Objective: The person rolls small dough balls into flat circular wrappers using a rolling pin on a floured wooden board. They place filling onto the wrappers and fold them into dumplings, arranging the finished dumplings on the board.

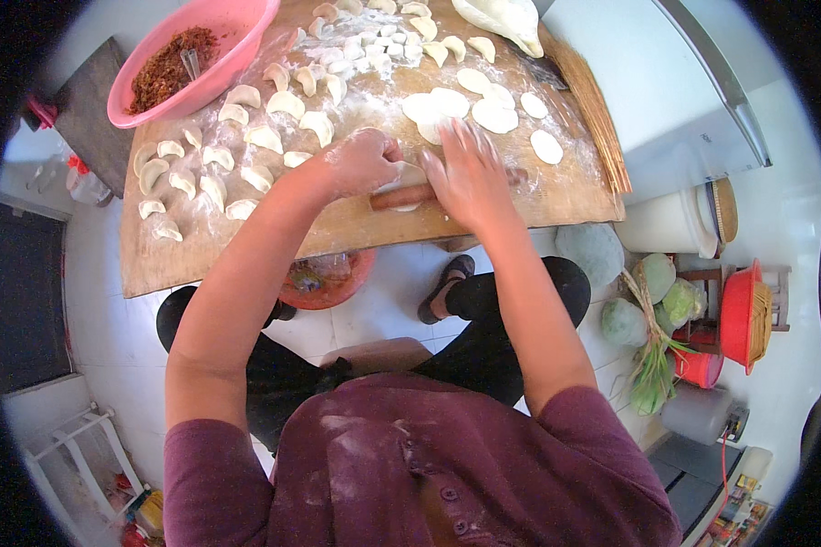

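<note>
My left hand (364, 163) pinches the edge of a dough round (405, 176) near the front of the floured wooden board (301, 236). A wooden rolling pin (404, 197) lies across that dough. My right hand (468, 174) presses on the pin with its palm, fingers stretched forward and hiding the pin's middle. Just beyond those fingertips, flat dough wrappers (495, 116) overlap one another. Filled dumplings (263, 138) sit in loose rows to the left of my hands. Small floured dough pieces (373, 49) are gathered farther back.
A pink basin (243, 51) of brown filling with a utensil stands at the board's back left. Pale dough (499, 20) and a straw brush (585, 96) lie at the right edge. Below are a red basin (335, 290), green melons (622, 321) and leafy stalks (650, 383).
</note>
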Available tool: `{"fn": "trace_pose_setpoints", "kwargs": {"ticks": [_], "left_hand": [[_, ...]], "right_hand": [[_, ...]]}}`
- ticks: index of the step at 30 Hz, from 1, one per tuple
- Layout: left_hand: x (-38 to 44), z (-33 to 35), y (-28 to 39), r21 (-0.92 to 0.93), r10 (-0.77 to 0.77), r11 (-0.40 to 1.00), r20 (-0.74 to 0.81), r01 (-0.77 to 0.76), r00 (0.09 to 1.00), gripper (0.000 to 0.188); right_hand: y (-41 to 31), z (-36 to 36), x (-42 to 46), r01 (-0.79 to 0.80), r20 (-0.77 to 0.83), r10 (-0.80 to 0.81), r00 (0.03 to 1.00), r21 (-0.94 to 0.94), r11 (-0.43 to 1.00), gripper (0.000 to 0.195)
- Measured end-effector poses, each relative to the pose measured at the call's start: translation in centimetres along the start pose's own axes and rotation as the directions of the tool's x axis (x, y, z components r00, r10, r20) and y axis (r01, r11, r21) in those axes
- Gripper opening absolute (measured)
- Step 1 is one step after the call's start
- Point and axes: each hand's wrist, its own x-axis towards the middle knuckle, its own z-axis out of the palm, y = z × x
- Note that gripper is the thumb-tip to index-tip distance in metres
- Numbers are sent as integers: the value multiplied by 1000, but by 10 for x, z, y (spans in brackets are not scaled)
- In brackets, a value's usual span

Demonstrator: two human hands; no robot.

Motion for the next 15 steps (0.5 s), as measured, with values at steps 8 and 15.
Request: {"fn": "trace_pose_setpoints", "kwargs": {"ticks": [8,15], "left_hand": [[1,12,5,46,4,999,-74,-1,997,26],[3,-6,22,209,-101,974,46,89,994,32]], "right_hand": [[-10,-25,-48,19,94,-17,995,-22,1000,62],[16,13,24,31,-45,-33,998,-41,999,61]]}}
